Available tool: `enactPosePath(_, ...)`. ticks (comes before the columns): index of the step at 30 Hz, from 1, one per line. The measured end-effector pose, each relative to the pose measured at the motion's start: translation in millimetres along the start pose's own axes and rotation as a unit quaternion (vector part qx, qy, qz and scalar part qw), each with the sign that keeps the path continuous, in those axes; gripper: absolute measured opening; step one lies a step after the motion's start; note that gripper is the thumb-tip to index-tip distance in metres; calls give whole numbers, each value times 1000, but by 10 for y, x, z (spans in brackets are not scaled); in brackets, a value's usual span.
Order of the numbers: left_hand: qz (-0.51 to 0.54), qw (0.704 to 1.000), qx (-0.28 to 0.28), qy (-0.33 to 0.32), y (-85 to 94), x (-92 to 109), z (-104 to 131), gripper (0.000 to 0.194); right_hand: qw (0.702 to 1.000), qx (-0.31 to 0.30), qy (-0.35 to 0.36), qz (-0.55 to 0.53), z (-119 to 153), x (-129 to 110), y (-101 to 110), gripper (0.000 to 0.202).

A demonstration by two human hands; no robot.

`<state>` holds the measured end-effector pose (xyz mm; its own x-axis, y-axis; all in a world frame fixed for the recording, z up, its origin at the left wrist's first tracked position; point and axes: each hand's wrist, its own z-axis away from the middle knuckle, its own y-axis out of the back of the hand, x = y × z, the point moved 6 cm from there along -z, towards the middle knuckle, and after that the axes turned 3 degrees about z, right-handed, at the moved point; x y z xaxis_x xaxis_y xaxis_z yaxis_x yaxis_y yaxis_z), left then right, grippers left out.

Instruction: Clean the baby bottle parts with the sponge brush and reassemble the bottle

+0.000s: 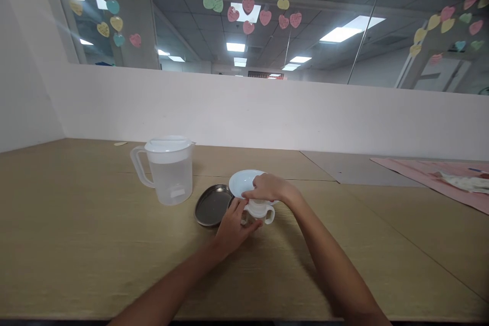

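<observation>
A small whitish lidded cup [258, 211] with a loop handle on its right stands at the middle of the table. My left hand [234, 227] is wrapped round its left and front side, the thumb along the front. My right hand [269, 188] reaches over the top of the cup, fingers bent down at its lid; the fingertips are partly hidden. Just behind the cup is a pale blue-white bowl [241, 181], partly covered by my right hand. A dark round metal pan [214, 206] lies to the left of my left hand.
A clear plastic pitcher [170, 178] with a white lid stands at the left, its handle pointing left. On the far right lie a pink cloth [416, 169] and a white crumpled item [464, 182]. A white wall [214, 109] rises behind the table.
</observation>
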<state>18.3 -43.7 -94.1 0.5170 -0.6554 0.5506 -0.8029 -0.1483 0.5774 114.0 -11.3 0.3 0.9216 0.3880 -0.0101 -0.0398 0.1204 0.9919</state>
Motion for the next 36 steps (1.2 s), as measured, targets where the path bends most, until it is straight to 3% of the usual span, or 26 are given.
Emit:
enactPosePath(4, 40, 999, -32, 8, -35, -68, 3, 62, 999, -11, 28, 11, 2, 2, -18, 66)
enactPosePath(11, 66, 997, -45, 10, -38, -93, -12, 60, 996, -29, 84, -9, -67, 97, -34, 67)
enactPosePath(23, 49, 997, -58, -12, -56, -94, -8, 52, 988, -78, 83, -106, -114, 251, -95, 59)
enactPosePath(36, 31, 998, -53, -20, -70, -114, -3, 62, 992, -60, 42, -107, -79, 322, -62, 64)
